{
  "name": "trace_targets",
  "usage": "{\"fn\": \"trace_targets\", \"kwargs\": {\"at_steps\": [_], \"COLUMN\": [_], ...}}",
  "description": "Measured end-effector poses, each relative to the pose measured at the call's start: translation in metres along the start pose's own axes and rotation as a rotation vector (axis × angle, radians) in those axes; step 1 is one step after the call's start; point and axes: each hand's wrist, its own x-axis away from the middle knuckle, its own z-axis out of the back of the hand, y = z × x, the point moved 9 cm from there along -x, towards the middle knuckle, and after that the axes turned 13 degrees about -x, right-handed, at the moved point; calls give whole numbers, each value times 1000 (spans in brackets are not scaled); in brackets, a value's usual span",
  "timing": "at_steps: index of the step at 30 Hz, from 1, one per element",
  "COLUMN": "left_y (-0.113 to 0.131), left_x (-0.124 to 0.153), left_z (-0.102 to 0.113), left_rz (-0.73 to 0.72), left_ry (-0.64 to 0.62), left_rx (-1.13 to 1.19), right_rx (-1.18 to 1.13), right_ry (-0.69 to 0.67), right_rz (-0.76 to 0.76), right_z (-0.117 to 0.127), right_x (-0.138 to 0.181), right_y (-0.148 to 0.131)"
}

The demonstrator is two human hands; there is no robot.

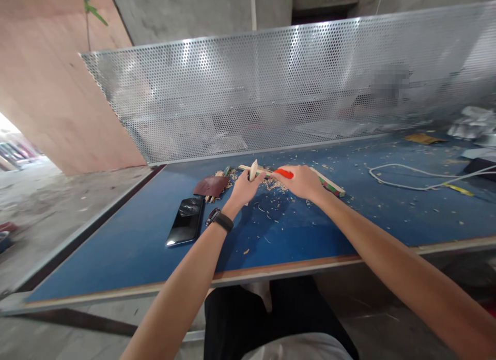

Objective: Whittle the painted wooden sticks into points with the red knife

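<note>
Left hand (243, 188) closed round lower end of pale wooden piece (253, 170), held upright just above blue table (310, 231), mid-bench. Right hand (301, 182) clamped on orange-handled tool (284, 173), tip toward piece; blade not visible. Piece likely light, stiff, thin enough to snap; best gripped low, fingers off working edge.

Around:
- perforated metal screen (271, 91) behind
- white cord (403, 176) well right
- wooden strip (329, 184) under right hand
- phone (186, 221), brown sandpaper (211, 185) left
- shavings (276, 185) beneath hands

Nothing blocks hands.

The blue table (127, 246) is carrying a dark phone (186, 221), brown sandpaper (211, 185), a wooden strip (333, 186) and scattered shavings (276, 185), with a white cord (420, 188) trailing right.
</note>
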Motion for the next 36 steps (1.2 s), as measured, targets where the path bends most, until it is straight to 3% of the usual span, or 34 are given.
{"fn": "trace_targets", "kwargs": {"at_steps": [4,12,22,36], "left_y": [2,13,25,20], "left_x": [0,13,15,16], "left_z": [-5,-8,-16,-18], "left_rz": [13,96,-74,-39], "left_ry": [-48,-153,-262,-294], "left_rx": [59,220,264,297], "right_rx": [-32,-81,-172,-217], "right_ry": [-108,-130,-214,-257], "right_rz": [45,72,111,99], "right_z": [-11,-13,-18,-15], "right_x": [1,2,5,5], "right_y": [0,-3,-7,-6]}}
